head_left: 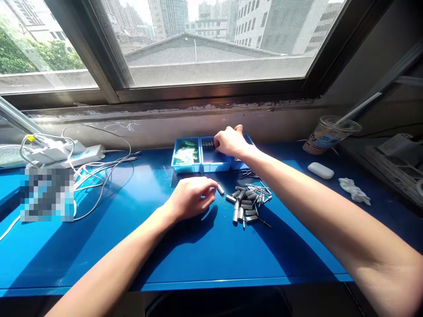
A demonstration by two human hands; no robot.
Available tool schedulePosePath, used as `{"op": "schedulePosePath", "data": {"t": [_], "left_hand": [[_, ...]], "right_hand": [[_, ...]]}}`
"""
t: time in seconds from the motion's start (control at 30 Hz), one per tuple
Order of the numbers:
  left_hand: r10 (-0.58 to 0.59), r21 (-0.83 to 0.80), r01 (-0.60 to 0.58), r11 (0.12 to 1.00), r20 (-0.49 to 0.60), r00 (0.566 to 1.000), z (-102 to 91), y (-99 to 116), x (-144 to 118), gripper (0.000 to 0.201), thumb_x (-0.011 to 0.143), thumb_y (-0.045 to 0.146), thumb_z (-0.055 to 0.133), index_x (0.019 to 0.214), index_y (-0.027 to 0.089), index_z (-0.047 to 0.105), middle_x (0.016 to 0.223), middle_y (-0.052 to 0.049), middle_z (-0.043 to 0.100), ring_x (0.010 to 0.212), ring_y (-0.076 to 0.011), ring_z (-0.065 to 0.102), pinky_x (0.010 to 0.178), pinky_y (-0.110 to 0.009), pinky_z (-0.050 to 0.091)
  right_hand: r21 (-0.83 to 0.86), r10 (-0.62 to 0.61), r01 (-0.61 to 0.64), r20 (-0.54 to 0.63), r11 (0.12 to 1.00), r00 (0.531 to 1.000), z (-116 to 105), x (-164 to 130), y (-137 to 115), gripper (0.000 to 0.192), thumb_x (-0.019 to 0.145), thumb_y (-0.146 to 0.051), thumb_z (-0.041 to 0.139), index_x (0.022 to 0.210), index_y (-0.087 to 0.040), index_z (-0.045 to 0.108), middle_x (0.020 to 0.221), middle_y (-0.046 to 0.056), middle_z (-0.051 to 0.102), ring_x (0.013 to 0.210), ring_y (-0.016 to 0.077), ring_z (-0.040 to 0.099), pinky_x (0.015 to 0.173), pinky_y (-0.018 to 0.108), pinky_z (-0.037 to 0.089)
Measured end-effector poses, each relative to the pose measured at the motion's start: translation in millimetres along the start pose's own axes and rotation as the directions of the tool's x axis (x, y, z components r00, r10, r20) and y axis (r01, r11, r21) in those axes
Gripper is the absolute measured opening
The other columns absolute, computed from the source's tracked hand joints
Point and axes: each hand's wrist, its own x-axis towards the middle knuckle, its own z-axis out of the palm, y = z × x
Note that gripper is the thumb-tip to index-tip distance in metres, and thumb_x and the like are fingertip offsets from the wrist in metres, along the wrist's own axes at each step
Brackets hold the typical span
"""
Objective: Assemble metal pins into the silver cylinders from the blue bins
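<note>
My left hand (191, 197) rests on the blue table, fingers pinched on a small grey metal cylinder (220, 189) at its tips. Just right of it lies a pile of several grey metal cylinders and thin pins (248, 202). My right hand (231, 141) reaches over the row of small blue bins at the back, fingers curled down into the middle bin (214, 164), which holds small dark rings (208, 144). What the fingers hold is hidden. The left bin (186, 166) holds clear plastic bags.
A power strip with tangled white cables (76, 158) lies at the left. A plastic cup with a straw (325, 134), a white case (320, 170) and a crumpled tissue (355, 190) sit at the right. The window sill wall runs behind the bins.
</note>
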Motion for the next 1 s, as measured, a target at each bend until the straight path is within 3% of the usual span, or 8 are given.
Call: {"op": "schedulePosePath", "data": {"t": [0.23, 0.7, 0.83, 0.93, 1.0], "left_hand": [[-0.037, -0.022, 0.038, 0.999, 0.029, 0.999, 5.3, -1.1, -1.2, 0.017, 0.091, 0.013, 0.06, 0.101, 0.018, 0.073, 0.087, -0.002, 0.078, 0.068, -0.0145, 0.067, 0.066, -0.026, 0.053], [-0.04, -0.065, 0.044, 0.997, 0.067, 0.997, 10.0, 0.5, -0.9, 0.018, 0.094, 0.016, 0.059, 0.105, 0.018, 0.074, 0.086, -0.002, 0.076, 0.066, -0.0141, 0.065, 0.066, -0.026, 0.052], [-0.053, -0.053, 0.057, 0.997, 0.074, 0.996, 8.8, -0.4, -1.7, 0.018, 0.095, 0.016, 0.06, 0.105, 0.019, 0.074, 0.082, -0.001, 0.074, 0.063, -0.013, 0.063, 0.065, -0.025, 0.051], [-0.075, -0.015, 0.076, 0.997, 0.073, 0.995, 8.3, -2.4, -2.9, 0.016, 0.093, 0.015, 0.063, 0.104, 0.019, 0.074, 0.079, 0.0, 0.073, 0.063, -0.0136, 0.064, 0.064, -0.025, 0.05], [-0.097, 0.016, 0.096, 0.995, 0.055, 0.994, 7.8, -3.7, -3.2, 0.015, 0.093, 0.015, 0.063, 0.104, 0.018, 0.073, 0.082, -0.002, 0.074, 0.064, -0.0142, 0.064, 0.064, -0.026, 0.05]], "right_hand": [[-0.028, -0.035, 0.035, 0.001, 0.999, 0.999, -2.9, 2.1, -0.4, 0.024, 0.082, -0.008, 0.065, 0.09, -0.021, 0.083, 0.108, 0.014, 0.078, 0.118, 0.0361, 0.056, 0.11, 0.062, 0.029], [-0.019, -0.01, 0.009, -0.021, 1.0, 1.0, 1.6, 8.5, -3.4, 0.024, 0.085, -0.01, 0.061, 0.093, -0.02, 0.082, 0.107, 0.013, 0.08, 0.113, 0.0341, 0.06, 0.113, 0.062, 0.027], [0.019, 0.013, -0.013, -0.038, 1.0, 0.999, -7.5, 7.4, -4.0, 0.027, 0.084, -0.01, 0.062, 0.102, -0.021, 0.08, 0.109, 0.012, 0.079, 0.117, 0.0359, 0.06, 0.111, 0.062, 0.03], [0.086, 0.031, -0.022, -0.109, 0.996, 0.994, -26.7, -9.2, -7.3, 0.028, 0.087, -0.018, 0.06, 0.111, -0.021, 0.075, 0.11, 0.011, 0.078, 0.109, 0.0325, 0.063, 0.103, 0.053, 0.04], [0.218, 0.042, 0.001, -0.192, 0.976, 0.98, -39.0, -32.5, -12.2, 0.024, 0.089, -0.024, 0.059, 0.109, -0.02, 0.073, 0.105, 0.01, 0.077, 0.092, 0.027, 0.065, 0.082, 0.039, 0.046]]}}
